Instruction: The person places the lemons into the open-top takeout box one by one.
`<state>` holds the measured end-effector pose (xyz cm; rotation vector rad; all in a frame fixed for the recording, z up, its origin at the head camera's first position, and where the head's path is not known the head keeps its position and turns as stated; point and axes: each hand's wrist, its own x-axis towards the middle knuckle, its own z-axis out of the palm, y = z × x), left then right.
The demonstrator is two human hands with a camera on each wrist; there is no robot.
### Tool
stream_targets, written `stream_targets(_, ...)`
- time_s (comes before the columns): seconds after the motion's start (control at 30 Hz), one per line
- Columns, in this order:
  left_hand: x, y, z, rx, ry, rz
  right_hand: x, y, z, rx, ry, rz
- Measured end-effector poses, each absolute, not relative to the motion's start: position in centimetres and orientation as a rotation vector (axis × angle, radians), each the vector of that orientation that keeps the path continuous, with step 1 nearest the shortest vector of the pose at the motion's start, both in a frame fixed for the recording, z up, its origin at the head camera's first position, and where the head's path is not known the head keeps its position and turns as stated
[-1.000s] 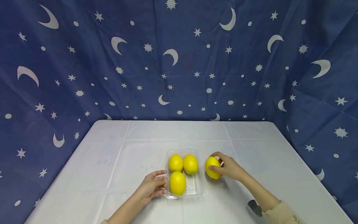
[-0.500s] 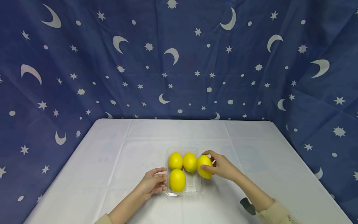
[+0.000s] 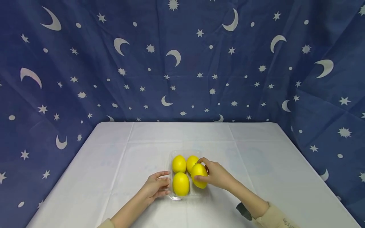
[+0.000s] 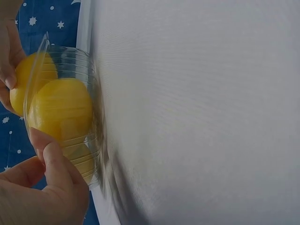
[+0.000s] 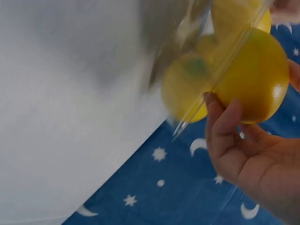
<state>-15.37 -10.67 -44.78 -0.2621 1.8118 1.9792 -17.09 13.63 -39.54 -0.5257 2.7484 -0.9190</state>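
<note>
In the head view my right hand point(image 3: 218, 174) holds a yellow lemon point(image 3: 198, 174) between thumb and fingers, over the right side of a clear plastic box point(image 3: 175, 198). Two more lemons rest inside on the left: one at the back point(image 3: 179, 163) and a larger-looking one at the front point(image 3: 181, 184). A back-right lemon point(image 3: 192, 162) is partly hidden behind the held one. My left hand point(image 3: 156, 186) rests its loosely bent fingertips against the box's left side. The right wrist view shows the held lemon point(image 5: 255, 77) above the box rim, gripped by the right hand point(image 5: 248, 150).
A white cloth covers the table point(image 3: 137, 158). Behind and beside it hangs a blue curtain point(image 3: 188, 63) with moons and stars. A dark strap piece point(image 3: 243, 211) shows at the right wrist, near the beige sleeve.
My right hand has carried the lemon leftward from the table beside the box to above its front-right part. My left hand has stayed at the box's left side.
</note>
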Motion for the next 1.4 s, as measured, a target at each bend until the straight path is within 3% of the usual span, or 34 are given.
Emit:
stream_targets(0.33,-15.5,-10.1,-44.5,-0.24,1.833,1.953,-15.2,11.6,-40.3,-0.599,2.987,-0.557)
stream_targets(0.77,-16.3,-10.5,-44.2,-0.285,1.841,1.975,-16.2,10.8,-40.4,-0.79,3.081,-0.062)
stream_targets(1.4,-14.9,-11.5,-44.7,-0.16,1.777,1.956,-15.2,12.5,-40.8,-0.739,3.079,-0.436)
